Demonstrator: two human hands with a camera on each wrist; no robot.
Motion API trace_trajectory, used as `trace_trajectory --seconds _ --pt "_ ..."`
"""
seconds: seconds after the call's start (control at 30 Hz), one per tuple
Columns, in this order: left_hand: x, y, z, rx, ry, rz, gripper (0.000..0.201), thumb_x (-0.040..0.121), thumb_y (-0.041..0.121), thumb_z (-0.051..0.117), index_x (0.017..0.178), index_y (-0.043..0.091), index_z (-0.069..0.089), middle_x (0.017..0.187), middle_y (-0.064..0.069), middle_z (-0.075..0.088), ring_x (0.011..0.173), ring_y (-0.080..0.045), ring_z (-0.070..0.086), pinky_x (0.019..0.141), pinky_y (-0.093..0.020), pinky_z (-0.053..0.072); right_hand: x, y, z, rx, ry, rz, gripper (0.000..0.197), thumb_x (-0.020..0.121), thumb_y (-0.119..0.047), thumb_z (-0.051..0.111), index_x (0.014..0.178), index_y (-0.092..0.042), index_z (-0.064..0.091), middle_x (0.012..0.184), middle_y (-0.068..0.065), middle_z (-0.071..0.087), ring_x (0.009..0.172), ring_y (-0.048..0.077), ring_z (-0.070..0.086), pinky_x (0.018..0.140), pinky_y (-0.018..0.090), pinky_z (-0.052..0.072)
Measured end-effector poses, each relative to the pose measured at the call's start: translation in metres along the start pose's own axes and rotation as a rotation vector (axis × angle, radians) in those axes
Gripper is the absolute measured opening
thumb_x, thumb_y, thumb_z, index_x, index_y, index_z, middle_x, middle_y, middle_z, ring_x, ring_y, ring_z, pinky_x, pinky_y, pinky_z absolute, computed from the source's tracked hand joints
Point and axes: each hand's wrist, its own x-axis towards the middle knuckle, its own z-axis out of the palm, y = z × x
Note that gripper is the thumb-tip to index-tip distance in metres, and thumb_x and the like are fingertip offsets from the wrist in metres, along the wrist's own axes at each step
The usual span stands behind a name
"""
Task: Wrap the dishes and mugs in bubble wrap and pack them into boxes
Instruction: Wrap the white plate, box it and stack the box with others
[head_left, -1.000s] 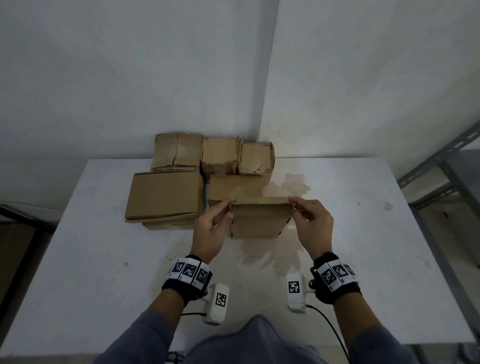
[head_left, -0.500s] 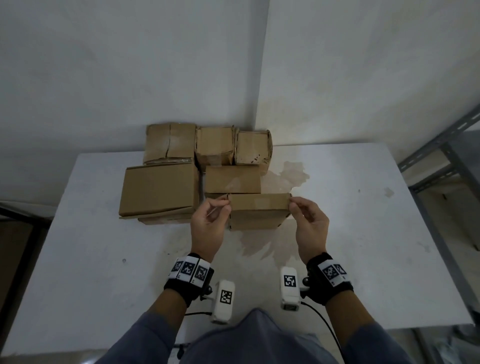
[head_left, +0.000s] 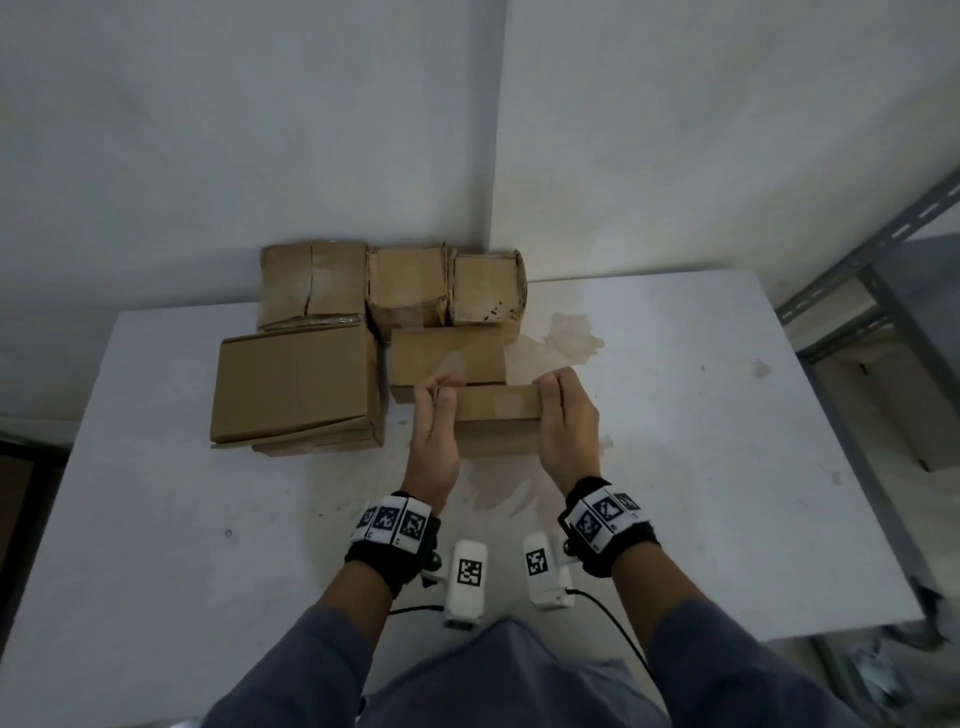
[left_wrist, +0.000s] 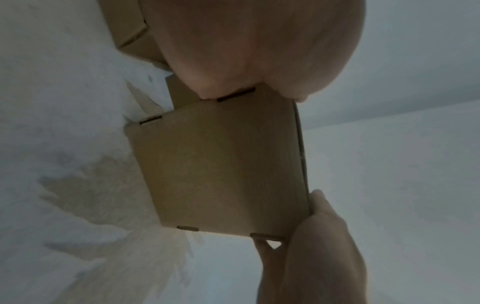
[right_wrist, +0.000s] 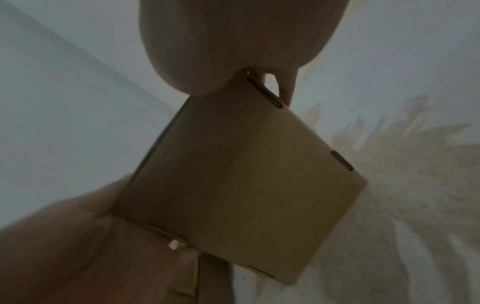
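Gripping flat cardboard box (head_left: 496, 404), both ends.

My head camera looks down from above at the white table (head_left: 675, 441), facing the far wall corner. Both wrist cameras sit close under the small box (left_wrist: 221, 164), sharing its underside from opposite ends.

Box (head_left: 496, 402) contents hidden; L hand (left_wrist: 254, 45) cropped by top edge, wrist views blurred.
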Motion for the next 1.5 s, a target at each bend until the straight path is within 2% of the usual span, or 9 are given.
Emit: trace_trajectory --seconds 0.2,0.4,0.73,0.9,1.1,1.27,1.33,1.4,1.5 --pt "0.006 -0.005 -0.009 0.145 -0.076 0.161 0.021 0.105 0.026 0.035 0.11 0.019 0.054 0.102 0.005 0.057 0.094 -0.003 0.054 0.085 -0.017 0.043 0.006 0.015 0.003 -0.045 0.02 -0.175 0.026 0.103 -0.023 0.037 0.089 -0.015 0.056 0.08 -0.005 0.055 0.075 0.013 0.052 0.065 0.026 0.041" --pt "0.007 -0.009 -0.005 0.168 -0.037 0.205 0.024 0.103 0.024 0.035 0.108 0.01 0.054 0.087 -0.013 0.055 0.077 -0.02 0.051 0.071 -0.024 0.043 0.007 0.018 0.002 -0.075 0.025 -0.21 0.027 0.103 -0.023 0.036 0.089 -0.013 0.056 0.079 -0.003 0.055 0.073 0.013 0.052 0.064 0.027 0.041" --pt "-0.018 -0.006 -0.005 0.119 -0.022 0.095 0.022 0.107 0.022 0.036 0.106 0.019 0.057 0.098 0.016 0.058 0.091 0.006 0.054 0.079 -0.01 0.041 -0.005 0.013 -0.013 -0.151 -0.085 -0.188 0.024 0.106 -0.026 0.035 0.086 -0.021 0.047 0.078 -0.003 0.05 0.073 0.015 0.049 0.062 0.031 0.039" --pt "-0.057 -0.013 -0.014 0.276 -0.219 0.09 0.037 0.094 0.053 0.044 0.119 0.029 0.057 0.113 0.011 0.059 0.107 -0.006 0.056 0.091 -0.029 0.047 -0.012 0.019 -0.04 -0.345 -0.196 -0.248 0.019 0.1 -0.022 0.035 0.103 -0.012 0.052 0.115 0.009 0.052 0.097 0.026 0.046 0.066 0.037 0.047" --pt "-0.109 -0.037 0.033 0.767 -0.573 0.168 0.083 0.077 0.068 0.065 0.145 0.038 0.028 0.14 0.01 0.029 0.123 -0.012 0.041 0.103 -0.035 0.044 -0.017 0.042 -0.077 -0.185 -0.261 0.264 0.045 0.096 -0.033 0.05 0.134 -0.022 0.03 0.117 0.013 0.057 0.102 0.032 0.057 0.088 0.043 0.049" --pt "-0.107 -0.053 0.066 1.066 -0.6 0.268 0.1 0.065 0.045 0.082 0.146 0.03 0.025 0.138 0.001 0.028 0.123 -0.021 0.037 0.101 -0.046 0.045 -0.034 0.083 -0.111 -0.127 -0.419 0.318 0.031 0.098 -0.035 0.055 0.122 -0.023 0.039 0.117 0.013 0.058 0.096 0.026 0.06 0.074 0.038 0.055" --pt "-0.097 -0.049 0.069 1.214 -0.648 0.247 0.118 0.055 0.049 0.086 0.149 0.03 0.016 0.149 -0.002 0.017 0.135 -0.028 0.027 0.11 -0.052 0.037 -0.031 0.085 -0.119 -0.091 -0.509 0.258 0.025 0.1 -0.031 0.054 0.116 -0.023 0.039 0.117 0.016 0.055 0.095 0.027 0.06 0.067 0.037 0.057" --pt "-0.086 -0.043 0.068 1.337 -0.69 0.254 0.139 0.044 0.061 0.087 0.151 0.029 0.006 0.159 -0.005 -0.007 0.148 -0.032 -0.001 0.121 -0.056 0.009 -0.026 0.08 -0.125 -0.063 -0.624 0.196 0.022 0.1 -0.028 0.054 0.114 -0.023 0.039 0.114 0.017 0.055 0.095 0.031 0.062 0.065 0.041 0.057" --pt "-0.078 -0.034 0.061 1.467 -0.676 0.379 0.149 0.039 0.08 0.077 0.154 0.027 -0.001 0.159 -0.013 -0.025 0.146 -0.036 -0.024 0.117 -0.059 -0.012 -0.018 0.066 -0.128 -0.006 -0.714 0.17 0.019 0.101 -0.024 0.053 0.115 -0.022 0.04 0.109 0.016 0.057 0.09 0.03 0.063 0.07 0.045 0.056"
